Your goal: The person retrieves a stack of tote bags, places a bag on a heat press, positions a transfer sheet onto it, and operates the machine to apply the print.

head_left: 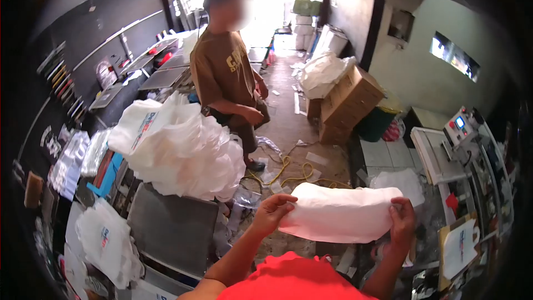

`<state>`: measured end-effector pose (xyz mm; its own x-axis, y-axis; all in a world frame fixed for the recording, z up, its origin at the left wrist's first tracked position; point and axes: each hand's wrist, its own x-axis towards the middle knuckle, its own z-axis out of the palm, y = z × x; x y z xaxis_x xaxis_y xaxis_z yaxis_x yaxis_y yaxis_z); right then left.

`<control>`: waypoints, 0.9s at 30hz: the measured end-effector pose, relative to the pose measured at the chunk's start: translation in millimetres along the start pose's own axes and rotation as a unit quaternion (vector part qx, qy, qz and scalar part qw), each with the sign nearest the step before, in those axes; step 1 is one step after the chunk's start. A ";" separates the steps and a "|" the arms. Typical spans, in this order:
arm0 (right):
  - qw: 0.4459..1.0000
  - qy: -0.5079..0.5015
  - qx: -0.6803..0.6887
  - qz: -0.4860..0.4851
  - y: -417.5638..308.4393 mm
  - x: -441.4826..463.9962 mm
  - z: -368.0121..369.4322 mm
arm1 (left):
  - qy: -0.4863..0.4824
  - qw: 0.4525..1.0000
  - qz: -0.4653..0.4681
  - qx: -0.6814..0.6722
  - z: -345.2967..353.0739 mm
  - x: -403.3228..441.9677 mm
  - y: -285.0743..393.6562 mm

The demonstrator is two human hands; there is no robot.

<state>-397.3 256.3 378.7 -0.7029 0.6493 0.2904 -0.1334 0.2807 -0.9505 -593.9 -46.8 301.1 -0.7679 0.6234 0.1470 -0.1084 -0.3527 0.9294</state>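
Note:
A blank white bag [338, 214] of thin, soft material is stretched sideways in front of my red shirt. My left hand [275, 211] pinches its left end, thumb and fingers closed on the edge. At the right end, my right hand [402, 221] grips the upper corner with bent fingers. To the left lies a big heap of white bags [183, 150], one with blue and red print. Nearer, a smaller stack of printed bags [108, 239] rests beside a dark grey board [172, 230].
A person [227, 72] in a brown shirt stands beyond the heap. Cardboard boxes [351, 100] stand on the right. A yellow cord [285, 171] and scraps lie on the floor. A machine [461, 128] and a framed white bag [459, 249] are at far right.

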 end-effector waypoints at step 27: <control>0.992 -0.041 0.105 0.054 2.3 -7.1 -17.7 | 0.067 0.993 -0.041 -0.093 17.8 6.2 -12.5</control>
<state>-380.3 264.9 376.4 -0.7745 0.6051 0.1842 -0.1915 0.0531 -0.9801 -586.1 -26.1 296.4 -0.8272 0.5617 0.0162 -0.2791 -0.4356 0.8558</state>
